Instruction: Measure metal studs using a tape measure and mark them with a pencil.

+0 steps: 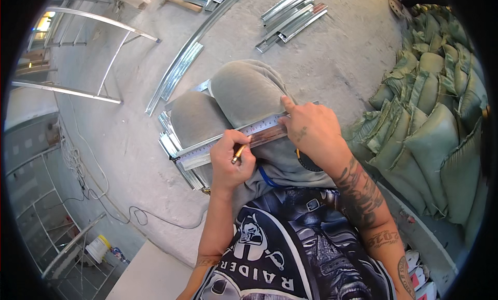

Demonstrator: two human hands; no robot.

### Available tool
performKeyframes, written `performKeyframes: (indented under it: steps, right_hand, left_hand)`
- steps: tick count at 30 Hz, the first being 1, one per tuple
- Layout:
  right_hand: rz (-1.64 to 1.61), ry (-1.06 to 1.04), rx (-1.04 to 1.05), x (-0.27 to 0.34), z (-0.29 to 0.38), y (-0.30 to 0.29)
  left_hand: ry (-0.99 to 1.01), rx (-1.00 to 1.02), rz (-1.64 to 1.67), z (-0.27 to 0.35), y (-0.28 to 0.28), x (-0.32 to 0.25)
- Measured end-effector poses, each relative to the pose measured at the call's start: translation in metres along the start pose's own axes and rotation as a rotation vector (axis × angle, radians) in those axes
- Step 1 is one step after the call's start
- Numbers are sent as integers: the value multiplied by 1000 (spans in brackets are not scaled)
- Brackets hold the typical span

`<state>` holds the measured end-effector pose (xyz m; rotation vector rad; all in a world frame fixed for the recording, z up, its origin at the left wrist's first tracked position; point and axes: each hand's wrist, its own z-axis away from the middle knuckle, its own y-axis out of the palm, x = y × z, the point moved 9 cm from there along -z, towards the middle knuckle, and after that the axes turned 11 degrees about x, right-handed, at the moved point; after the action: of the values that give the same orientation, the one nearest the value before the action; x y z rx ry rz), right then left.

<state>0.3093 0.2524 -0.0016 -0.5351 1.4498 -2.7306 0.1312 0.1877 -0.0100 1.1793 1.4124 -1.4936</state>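
A metal stud channel (268, 138) with a rust-brown stretch lies across my lap, over the grey trousers (245, 91). Along it runs a white tape measure blade (256, 127) with printed numbers. My left hand (232, 158) grips a short yellow pencil-like marker (239, 153), its fingers resting against the channel and blade near the middle. My right hand (311, 125) holds the channel and blade near their right end, thumb on the near side, index finger stretched over the far side. A black and yellow tape measure case (308, 162) shows partly under my right wrist.
Cut metal channels (293, 17) lie on the concrete floor ahead, with long strips (181, 72) to the left. A hammer (183, 2) lies beyond. Filled green sacks (432, 132) are piled at right. Ladders (105, 25), a cable (144, 218) and a white bucket (97, 248) are at left.
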Motion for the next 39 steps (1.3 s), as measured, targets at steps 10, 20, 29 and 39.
performKeyframes:
  steps: [10,20,29,39]
  right_hand:
    - [-33,16,7,-3,-2,4]
    - [-32,-18,-36,-1,1,0]
    - [-15,-15,-15,-1,-1,2]
    - [-45,22,52,1,0,1]
  left_hand:
    - [179,-57,-202,-1,5,-15]
    - [194,-61,-288,-5,9,-22]
    - [189,-39,-332,-4,10,-21]
    - [179,-90,-344,-4,10,-22]
